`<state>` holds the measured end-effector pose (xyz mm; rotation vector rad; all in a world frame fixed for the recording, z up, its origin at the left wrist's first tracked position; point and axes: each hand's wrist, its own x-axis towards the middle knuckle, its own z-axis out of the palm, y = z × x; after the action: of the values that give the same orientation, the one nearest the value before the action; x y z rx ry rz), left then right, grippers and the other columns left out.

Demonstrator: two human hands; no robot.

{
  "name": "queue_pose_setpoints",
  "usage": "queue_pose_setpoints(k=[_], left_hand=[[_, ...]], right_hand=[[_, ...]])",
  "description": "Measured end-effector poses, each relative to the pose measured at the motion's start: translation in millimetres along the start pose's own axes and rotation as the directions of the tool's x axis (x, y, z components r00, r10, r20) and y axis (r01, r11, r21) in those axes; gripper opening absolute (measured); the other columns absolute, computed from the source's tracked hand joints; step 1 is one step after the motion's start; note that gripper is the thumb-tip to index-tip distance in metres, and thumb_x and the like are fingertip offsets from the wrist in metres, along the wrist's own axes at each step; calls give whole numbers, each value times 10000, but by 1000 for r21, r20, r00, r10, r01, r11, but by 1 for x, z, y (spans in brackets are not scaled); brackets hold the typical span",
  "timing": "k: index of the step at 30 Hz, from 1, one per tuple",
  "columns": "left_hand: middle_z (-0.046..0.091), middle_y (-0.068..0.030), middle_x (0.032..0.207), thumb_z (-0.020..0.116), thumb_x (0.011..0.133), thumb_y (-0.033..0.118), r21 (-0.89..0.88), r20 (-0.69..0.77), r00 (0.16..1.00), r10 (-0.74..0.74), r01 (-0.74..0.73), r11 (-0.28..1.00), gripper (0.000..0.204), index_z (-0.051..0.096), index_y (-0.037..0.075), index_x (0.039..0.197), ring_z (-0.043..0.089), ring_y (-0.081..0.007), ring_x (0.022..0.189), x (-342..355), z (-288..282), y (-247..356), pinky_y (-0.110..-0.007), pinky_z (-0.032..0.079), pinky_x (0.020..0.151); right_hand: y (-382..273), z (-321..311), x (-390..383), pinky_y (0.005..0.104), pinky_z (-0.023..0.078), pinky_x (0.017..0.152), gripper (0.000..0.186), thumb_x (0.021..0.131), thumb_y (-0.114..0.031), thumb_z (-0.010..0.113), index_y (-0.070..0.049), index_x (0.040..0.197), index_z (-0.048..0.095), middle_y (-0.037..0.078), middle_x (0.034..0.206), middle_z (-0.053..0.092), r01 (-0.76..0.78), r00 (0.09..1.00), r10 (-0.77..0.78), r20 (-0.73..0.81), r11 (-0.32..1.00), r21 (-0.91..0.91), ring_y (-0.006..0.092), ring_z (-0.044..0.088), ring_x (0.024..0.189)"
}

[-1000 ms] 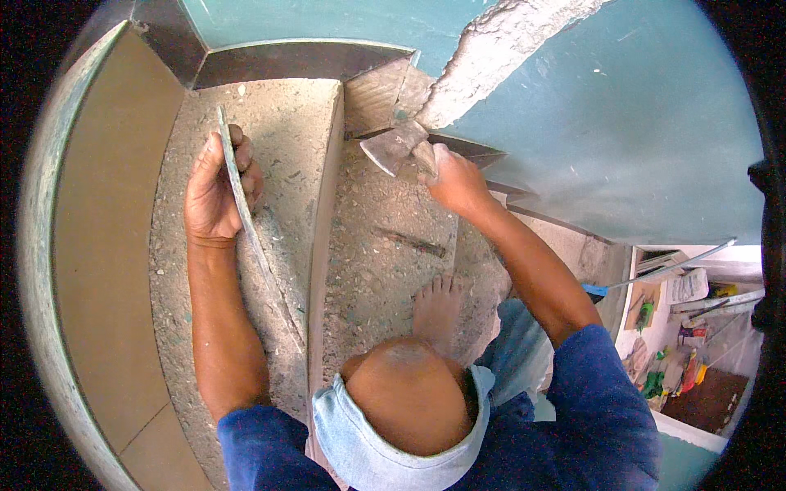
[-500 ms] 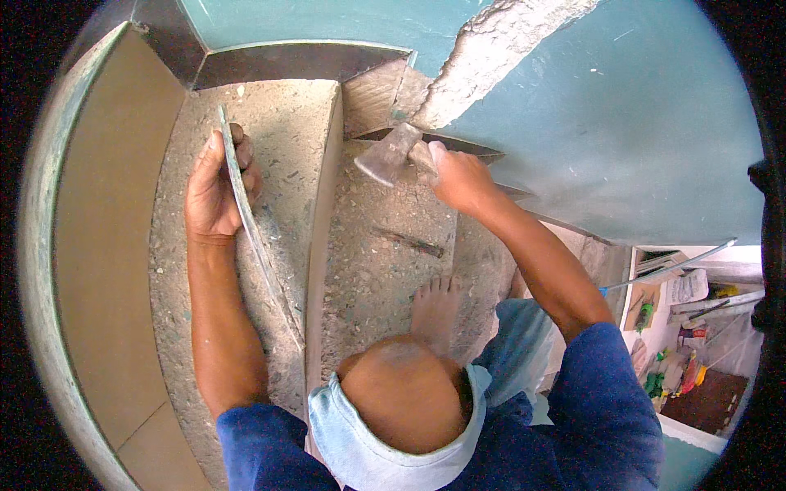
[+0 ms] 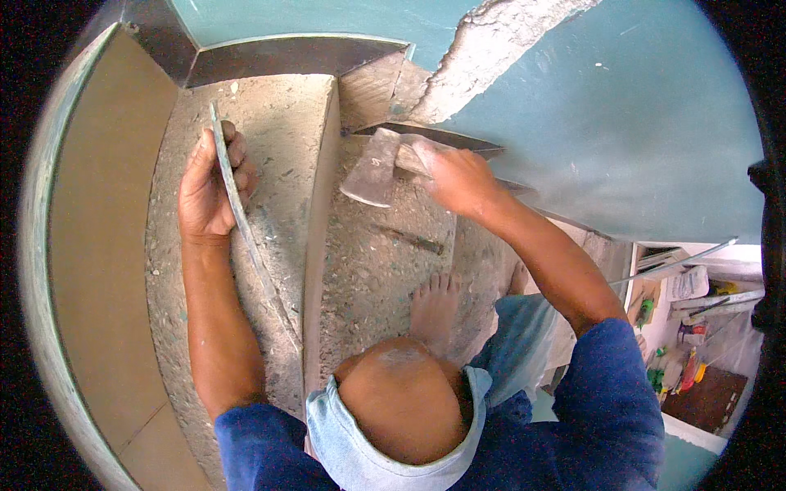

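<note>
My left hand (image 3: pixel 211 184) is closed around the upper part of a long, thin, slightly bowed strip (image 3: pixel 250 233), grey and dusty, whose material I cannot tell. The strip slants across the rough concrete step, its lower end near the step's edge. In my right hand (image 3: pixel 458 176) is a hatchet (image 3: pixel 373 170), gripped by the wooden handle close to the head. The hatchet's blade points toward the lower left, above the lower step and apart from the strip. Below it, a dark narrow metal bar (image 3: pixel 409 239) lies on the rubble-strewn lower step.
The upper concrete step (image 3: pixel 286 155) ends in a straight edge beside the lower level. A tan tiled step (image 3: pixel 106 245) is at the left. The blue wall (image 3: pixel 622 123) has a broken plaster strip. A bare foot (image 3: pixel 434 309) stands below the bar; tools and bags (image 3: pixel 684 360) lie far right.
The hatchet head has turned and dropped slightly to the left, showing its flat side. My left hand and the strip have shifted slightly left in the picture, still held.
</note>
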<state>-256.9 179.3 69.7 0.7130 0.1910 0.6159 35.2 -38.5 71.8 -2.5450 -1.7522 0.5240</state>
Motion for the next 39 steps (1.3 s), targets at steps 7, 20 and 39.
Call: queue_pose_setpoints(k=[7, 20, 39], left_hand=[[573, -26, 846, 548, 1054, 369, 35, -47, 999, 4, -2, 999, 309, 573, 81, 1163, 571, -136, 579, -2, 1, 1, -266, 476, 472], [593, -23, 834, 571, 1042, 368, 36, -11, 1000, -12, 12, 999, 299, 580, 86, 1142, 567, -146, 590, 1, 1, 1, -273, 479, 484], [570, -10, 811, 595, 1027, 395, 317, -132, 991, 23, 20, 948, 304, 584, 100, 1100, 554, -126, 612, 2, 11, 1, -266, 461, 505]], right_hand=[[4, 3, 12, 548, 514, 877, 530, 885, -305, 737, -66, 1318, 545, 263, 1078, 695, -63, 998, 64, -10, 998, 28, 459, 656, 1027], [16, 15, 15, 544, 517, 888, 544, 883, -314, 729, -77, 1336, 541, 234, 1110, 698, -26, 999, 27, -41, 999, 25, 447, 659, 1051], [173, 307, -163, 421, 548, 627, 496, 848, -285, 776, 74, 1161, 636, 177, 917, 711, -697, 519, 783, 343, 156, 700, 302, 682, 723]])
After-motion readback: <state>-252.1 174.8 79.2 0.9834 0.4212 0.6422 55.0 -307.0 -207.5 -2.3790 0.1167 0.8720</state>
